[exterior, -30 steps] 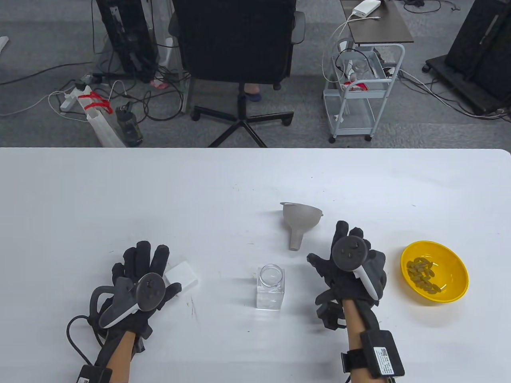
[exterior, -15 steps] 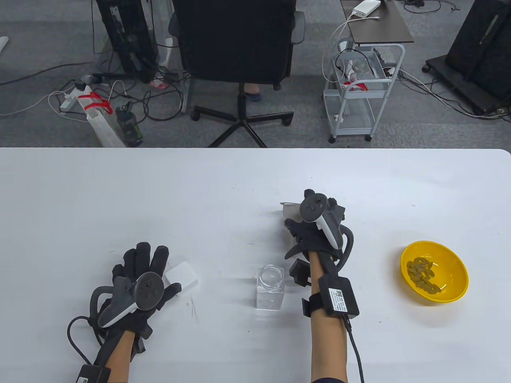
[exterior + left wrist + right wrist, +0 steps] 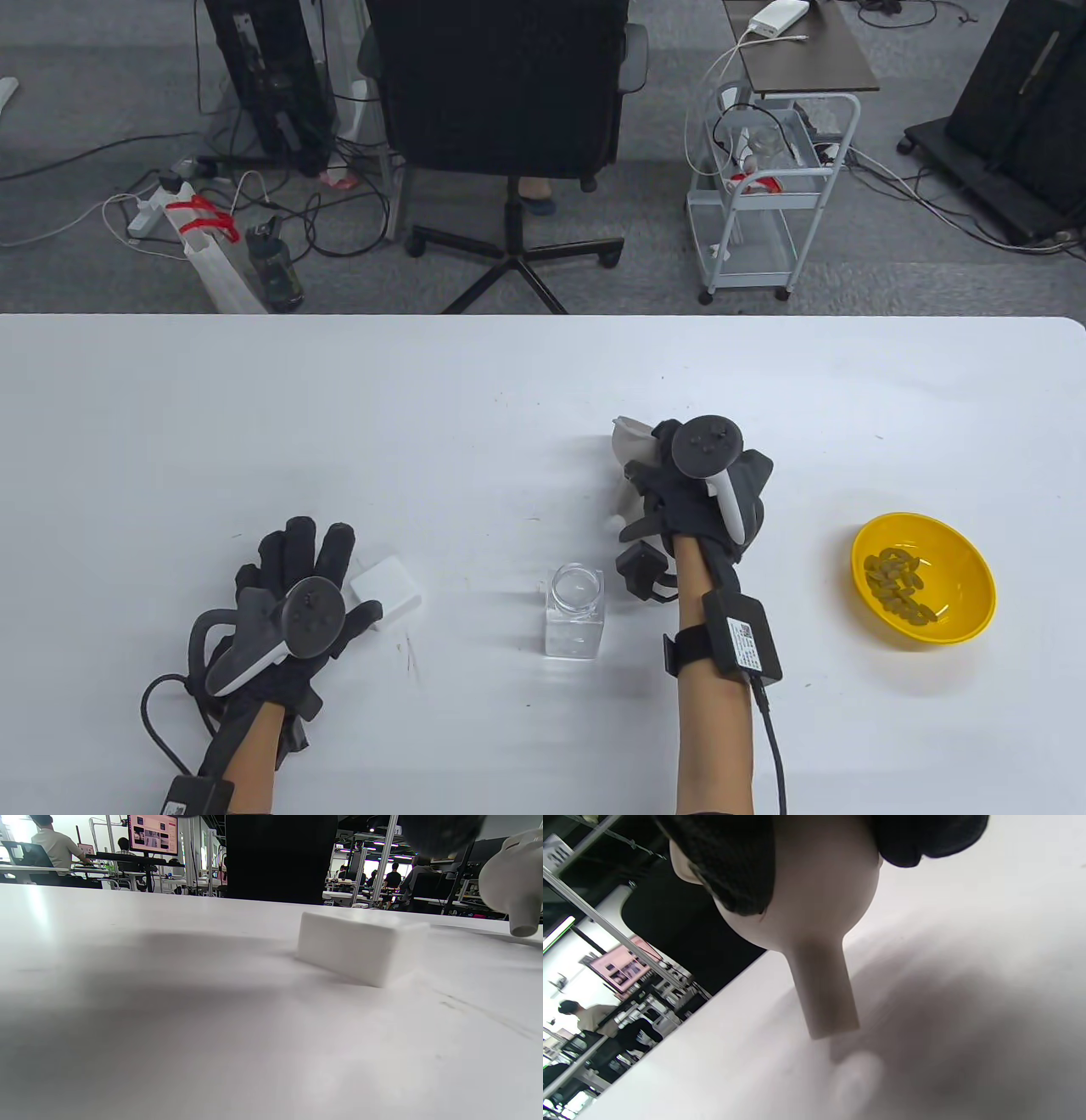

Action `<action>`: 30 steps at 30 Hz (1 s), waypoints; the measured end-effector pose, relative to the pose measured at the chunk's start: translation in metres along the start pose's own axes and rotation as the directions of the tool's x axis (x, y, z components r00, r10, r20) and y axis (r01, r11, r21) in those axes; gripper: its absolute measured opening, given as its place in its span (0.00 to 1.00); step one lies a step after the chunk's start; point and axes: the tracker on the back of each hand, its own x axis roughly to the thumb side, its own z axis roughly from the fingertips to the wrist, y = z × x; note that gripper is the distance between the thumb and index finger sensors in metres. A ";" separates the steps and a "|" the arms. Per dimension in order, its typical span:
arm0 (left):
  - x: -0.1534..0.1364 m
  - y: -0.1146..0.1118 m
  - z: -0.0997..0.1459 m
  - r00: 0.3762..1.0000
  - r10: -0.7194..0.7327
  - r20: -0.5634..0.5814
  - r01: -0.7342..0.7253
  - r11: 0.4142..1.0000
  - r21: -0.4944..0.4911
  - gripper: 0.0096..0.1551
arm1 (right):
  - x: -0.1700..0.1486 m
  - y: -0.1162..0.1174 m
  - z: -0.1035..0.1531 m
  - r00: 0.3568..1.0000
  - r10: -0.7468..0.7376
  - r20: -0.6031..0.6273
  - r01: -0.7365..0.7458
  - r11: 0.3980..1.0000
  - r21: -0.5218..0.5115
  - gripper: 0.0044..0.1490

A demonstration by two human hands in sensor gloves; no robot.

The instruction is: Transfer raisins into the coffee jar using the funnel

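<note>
Funnel [image 3: 814,921] in right hand [image 3: 691,492] grip, apparently lifted, left hand [image 3: 293,594] flat

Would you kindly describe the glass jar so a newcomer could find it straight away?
On the white table, look near the front edge, between the two gloved hands. The small clear square glass jar stands upright and open, just left of the right hand. Unlike the opaque white block and yellow plastic bowl, it is see-through.
</note>
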 end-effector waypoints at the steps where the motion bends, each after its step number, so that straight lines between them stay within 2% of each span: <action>1: 0.000 0.000 0.000 1.000 0.000 -0.002 0.000 1.000 -0.002 0.54 | 0.001 -0.006 0.005 1.000 -0.017 0.026 0.018 1.000 -0.024 0.38; 5: -0.001 0.000 0.000 1.000 0.002 -0.006 -0.002 1.000 -0.006 0.54 | 0.007 -0.029 0.026 0.988 -0.054 0.147 0.070 0.991 -0.111 0.36; 8: -0.001 0.000 0.000 1.000 0.002 -0.010 -0.002 1.000 -0.008 0.54 | 0.015 -0.045 0.047 0.966 -0.019 0.259 0.063 0.985 -0.160 0.36; 13: -0.002 0.000 0.000 1.000 -0.002 -0.013 0.002 1.000 -0.008 0.54 | 0.032 -0.068 0.090 0.892 0.029 0.452 0.095 0.964 -0.249 0.35; 16: -0.001 0.000 0.000 1.000 -0.004 -0.011 0.004 1.000 -0.009 0.54 | 0.043 -0.076 0.120 0.828 0.067 0.556 0.099 0.960 -0.262 0.35; 21: -0.001 0.000 0.000 1.000 -0.011 -0.011 0.011 1.000 -0.014 0.54 | 0.051 -0.076 0.165 0.723 0.071 0.687 0.122 0.966 -0.228 0.35; 30: -0.001 -0.001 0.000 1.000 -0.010 -0.017 0.009 1.000 -0.018 0.54 | 0.044 -0.061 0.199 0.646 0.107 0.756 0.049 0.982 -0.181 0.34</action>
